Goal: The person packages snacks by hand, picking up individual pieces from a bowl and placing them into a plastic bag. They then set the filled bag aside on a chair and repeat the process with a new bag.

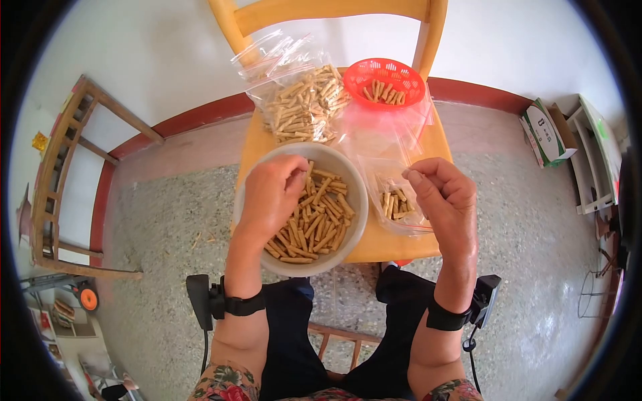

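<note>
My left hand (273, 195) is over the left side of a pale round bowl (359, 220), its fingers curled closed. Short tan sticks (314, 224) fill much of the bowl, and one shows right by the fingertips; whether it is held cannot be told. To the right, my right hand (447, 199) has thumb and fingers pinched together beside a clear zip bag (378, 167). Some sticks (396, 203) lie inside that bag. What the right fingertips grip, if anything, is too small to make out.
Behind the bowl, a clear bag (304, 107) bulges with sticks. Next to it, a red plastic basket (354, 70) holds several more. All stand on a yellow wooden chair (374, 250). A wooden frame (63, 174) stands left; a carton (548, 134) sits right.
</note>
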Motion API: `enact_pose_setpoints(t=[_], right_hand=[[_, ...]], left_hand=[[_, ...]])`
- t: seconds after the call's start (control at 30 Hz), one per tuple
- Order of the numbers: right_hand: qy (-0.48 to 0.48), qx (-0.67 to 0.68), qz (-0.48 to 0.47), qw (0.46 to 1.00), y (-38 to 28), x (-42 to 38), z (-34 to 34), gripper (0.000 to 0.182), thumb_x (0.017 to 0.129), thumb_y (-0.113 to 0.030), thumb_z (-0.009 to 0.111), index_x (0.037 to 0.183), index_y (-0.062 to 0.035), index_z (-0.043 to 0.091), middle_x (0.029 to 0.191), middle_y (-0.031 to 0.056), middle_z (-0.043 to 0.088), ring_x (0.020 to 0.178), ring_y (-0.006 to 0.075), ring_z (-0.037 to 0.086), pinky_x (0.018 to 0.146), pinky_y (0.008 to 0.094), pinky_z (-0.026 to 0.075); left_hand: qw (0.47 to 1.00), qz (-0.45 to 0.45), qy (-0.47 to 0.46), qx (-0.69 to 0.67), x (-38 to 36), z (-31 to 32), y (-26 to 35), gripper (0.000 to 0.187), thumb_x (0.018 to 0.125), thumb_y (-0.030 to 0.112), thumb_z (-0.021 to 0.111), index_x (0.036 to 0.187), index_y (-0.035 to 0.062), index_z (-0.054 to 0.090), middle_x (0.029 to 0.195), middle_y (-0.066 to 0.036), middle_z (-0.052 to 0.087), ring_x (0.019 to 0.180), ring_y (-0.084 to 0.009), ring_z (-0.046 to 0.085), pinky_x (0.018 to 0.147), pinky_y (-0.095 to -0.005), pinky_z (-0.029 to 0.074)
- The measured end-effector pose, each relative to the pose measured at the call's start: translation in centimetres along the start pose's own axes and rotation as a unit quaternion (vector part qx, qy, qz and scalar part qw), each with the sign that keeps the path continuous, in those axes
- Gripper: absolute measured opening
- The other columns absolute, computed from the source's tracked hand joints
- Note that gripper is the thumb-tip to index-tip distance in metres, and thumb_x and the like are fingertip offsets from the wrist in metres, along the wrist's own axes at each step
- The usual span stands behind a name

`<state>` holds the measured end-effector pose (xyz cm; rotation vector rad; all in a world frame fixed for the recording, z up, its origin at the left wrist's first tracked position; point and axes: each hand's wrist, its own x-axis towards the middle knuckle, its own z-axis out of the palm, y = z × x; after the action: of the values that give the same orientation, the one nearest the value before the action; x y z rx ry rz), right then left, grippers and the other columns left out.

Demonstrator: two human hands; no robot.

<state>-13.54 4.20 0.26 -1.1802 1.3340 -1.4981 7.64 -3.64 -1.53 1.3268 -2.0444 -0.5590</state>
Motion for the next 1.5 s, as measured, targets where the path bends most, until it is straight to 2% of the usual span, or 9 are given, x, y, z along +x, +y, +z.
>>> enact_pose_setpoints(t=[0.2, 0.4, 0.93, 1.03, 1.1, 1.2, 1.37, 1.47, 1.5], right_hand=[[-0.005, -0.034, -0.003, 0.999, 0.4, 0.0, 0.4, 0.008, 0.082, -0.005, 0.06, 0.079, 0.001, 0.058, 0.052, -0.009, 0.04, 0.048, -0.0014, 0.031, 0.043, 0.0186, 0.023], [-0.029, -0.05, 0.007, 0.998, 0.2, -0.2, 0.8, 0.007, 0.082, -0.005, 0.06, 0.078, 0.0007, 0.058, 0.052, -0.0084, 0.039, 0.048, -0.0012, 0.031, 0.043, 0.0185, 0.024], [-0.031, -0.068, 0.001, 0.997, 0.2, -0.2, 1.5, 0.008, 0.082, -0.006, 0.059, 0.079, 0.0013, 0.057, 0.052, -0.0078, 0.039, 0.048, -0.0006, 0.032, 0.043, 0.0189, 0.024], [-0.026, -0.079, -0.004, 0.997, 0.3, -0.1, 1.3, 0.008, 0.082, -0.006, 0.06, 0.079, 0.0013, 0.058, 0.052, -0.0077, 0.039, 0.048, -0.0004, 0.032, 0.043, 0.019, 0.024], [-0.02, -0.079, -0.017, 0.997, 0.5, 0.0, 1.2, 0.008, 0.081, -0.006, 0.06, 0.08, 0.0012, 0.058, 0.051, -0.0075, 0.039, 0.048, -0.0004, 0.032, 0.043, 0.019, 0.024], [-0.008, -0.071, -0.015, 0.997, 0.6, 0.0, 1.1, 0.007, 0.081, -0.006, 0.059, 0.08, 0.0012, 0.058, 0.051, -0.0072, 0.04, 0.048, -0.0002, 0.032, 0.043, 0.0192, 0.025], [-0.018, -0.038, 0.0, 0.999, 0.4, -0.3, 1.3, 0.006, 0.082, -0.005, 0.058, 0.081, 0.0007, 0.058, 0.053, -0.0068, 0.041, 0.049, -0.0002, 0.034, 0.044, 0.0183, 0.026], [-0.021, -0.043, -0.015, 0.999, 0.7, -0.2, 1.0, 0.006, 0.083, -0.005, 0.058, 0.082, 0.0004, 0.058, 0.055, -0.007, 0.043, 0.05, -0.0007, 0.035, 0.044, 0.0174, 0.026], [-0.017, -0.046, -0.013, 0.999, 0.6, -0.3, 0.8, 0.006, 0.083, -0.005, 0.058, 0.082, 0.0004, 0.058, 0.055, -0.007, 0.043, 0.05, -0.0007, 0.035, 0.044, 0.0174, 0.026]], left_hand=[[0.98, 0.125, -0.071, 0.14, -0.4, 1.4, -0.4, 0.008, 0.073, 0.005, 0.061, 0.08, 0.0026, 0.059, 0.077, -0.013, 0.058, 0.072, -0.03, 0.058, 0.063, -0.0376, 0.044], [0.936, 0.087, -0.201, 0.276, -0.7, 1.8, 0.7, 0.015, 0.071, 0.012, 0.063, 0.082, 0.0031, 0.058, 0.077, -0.013, 0.056, 0.076, -0.0324, 0.056, 0.066, -0.0403, 0.044], [0.954, 0.178, -0.169, 0.173, -1.0, 3.2, -0.4, 0.008, 0.068, 0.002, 0.055, 0.075, 0.0017, 0.057, 0.079, -0.014, 0.054, 0.078, -0.0324, 0.058, 0.066, -0.0399, 0.046], [0.97, 0.167, -0.096, 0.151, -0.5, 2.2, -0.5, 0.005, 0.072, 0.002, 0.055, 0.076, -0.0002, 0.056, 0.076, -0.01, 0.057, 0.07, -0.0246, 0.06, 0.061, -0.0339, 0.047], [0.964, -0.007, -0.098, -0.248, -0.1, 1.2, -0.7, 0.011, 0.077, 0.004, 0.057, 0.088, 0.0042, 0.056, 0.077, -0.008, 0.062, 0.059, -0.0152, 0.057, 0.052, -0.0249, 0.044], [0.878, -0.077, -0.099, -0.462, -0.2, -0.6, 1.4, 0.009, 0.079, 0.005, 0.059, 0.088, 0.0042, 0.055, 0.079, -0.01, 0.062, 0.055, -0.0082, 0.053, 0.048, -0.0192, 0.041], [0.824, -0.056, -0.129, -0.549, -0.7, -0.7, 3.4, 0.011, 0.077, -0.001, 0.058, 0.087, 0.0015, 0.053, 0.081, -0.012, 0.063, 0.055, -0.0076, 0.052, 0.05, -0.0199, 0.044], [0.836, -0.021, -0.098, -0.54, -1.5, 0.0, 5.2, 0.014, 0.076, -0.003, 0.059, 0.089, 0.0014, 0.055, 0.082, -0.011, 0.064, 0.056, -0.0075, 0.053, 0.049, -0.0209, 0.044], [0.911, 0.07, -0.081, -0.399, -1.6, 0.5, 5.7, 0.016, 0.075, -0.004, 0.059, 0.09, 0.0017, 0.056, 0.084, -0.01, 0.063, 0.057, -0.0077, 0.054, 0.05, -0.0219, 0.044]])
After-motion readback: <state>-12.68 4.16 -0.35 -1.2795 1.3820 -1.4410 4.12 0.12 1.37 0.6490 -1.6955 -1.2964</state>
